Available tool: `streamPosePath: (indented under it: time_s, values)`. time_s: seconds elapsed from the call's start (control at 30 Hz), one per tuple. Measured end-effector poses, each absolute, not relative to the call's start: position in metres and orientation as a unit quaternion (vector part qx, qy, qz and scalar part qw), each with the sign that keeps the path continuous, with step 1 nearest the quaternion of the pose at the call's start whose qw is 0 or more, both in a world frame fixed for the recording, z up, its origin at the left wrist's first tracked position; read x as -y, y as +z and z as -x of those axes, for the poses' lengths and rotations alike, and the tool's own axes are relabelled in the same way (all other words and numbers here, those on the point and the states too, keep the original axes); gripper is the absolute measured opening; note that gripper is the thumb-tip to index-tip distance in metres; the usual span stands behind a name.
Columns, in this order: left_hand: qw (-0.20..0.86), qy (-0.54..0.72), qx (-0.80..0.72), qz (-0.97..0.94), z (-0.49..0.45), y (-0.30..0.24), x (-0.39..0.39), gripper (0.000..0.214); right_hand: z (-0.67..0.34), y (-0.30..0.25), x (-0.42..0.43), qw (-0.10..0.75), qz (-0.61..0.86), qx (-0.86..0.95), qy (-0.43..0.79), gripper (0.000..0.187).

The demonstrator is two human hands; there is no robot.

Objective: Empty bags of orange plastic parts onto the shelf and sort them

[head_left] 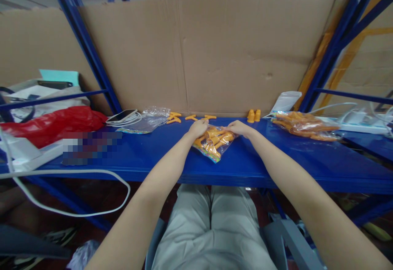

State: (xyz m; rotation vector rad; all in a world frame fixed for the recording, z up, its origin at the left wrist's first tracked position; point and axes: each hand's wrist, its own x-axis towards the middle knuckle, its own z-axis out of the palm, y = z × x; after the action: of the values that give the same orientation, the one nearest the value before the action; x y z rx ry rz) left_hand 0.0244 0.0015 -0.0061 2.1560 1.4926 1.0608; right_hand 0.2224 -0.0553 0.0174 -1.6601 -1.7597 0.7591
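Observation:
A small clear plastic bag of orange plastic parts lies on the blue shelf in front of me. My left hand grips the bag's far left edge with curled fingers. On the far right edge of the same bag, my right hand pinches the plastic. Loose orange parts lie just behind the hands, near the cardboard wall. A pair of orange pieces stands upright to the right of them.
A larger bag of orange parts lies at the right, with a white pouch behind it. At the left are a phone with a white cable, an empty clear bag and a red bag. Cardboard backs the shelf.

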Motion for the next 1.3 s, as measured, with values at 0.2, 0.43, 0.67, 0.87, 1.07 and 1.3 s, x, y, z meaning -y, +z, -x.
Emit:
streamPosePath:
  time_s: [0.2,0.43,0.67,0.87,1.07,1.3]
  values:
    - [0.167,0.393,-0.528,-0.734,-0.019,-0.006,-0.008,0.041,-0.221,0.015,0.053,0.311,0.625,0.675,0.24,0.031]
    - [0.239,0.478,-0.509,-0.674,-0.019,-0.012,-0.017,0.041,-0.213,0.019,0.055,0.368,0.579,0.592,0.423,0.023]
    - [0.259,0.526,-0.488,-0.647,-0.019,-0.009,-0.016,0.039,-0.215,0.018,0.052,0.311,0.425,0.526,0.668,0.029]
    - [0.296,0.523,-0.503,-0.622,-0.018,0.0,-0.004,0.038,-0.209,0.021,0.06,0.319,0.406,0.498,0.696,0.038]
    - [0.318,0.554,-0.494,-0.59,-0.02,0.004,0.001,0.039,-0.196,0.033,0.077,0.346,0.392,0.511,0.683,0.047]
    - [0.345,0.559,-0.495,-0.568,-0.016,0.006,0.003,0.042,-0.187,0.032,0.08,0.341,0.403,0.556,0.642,0.052]
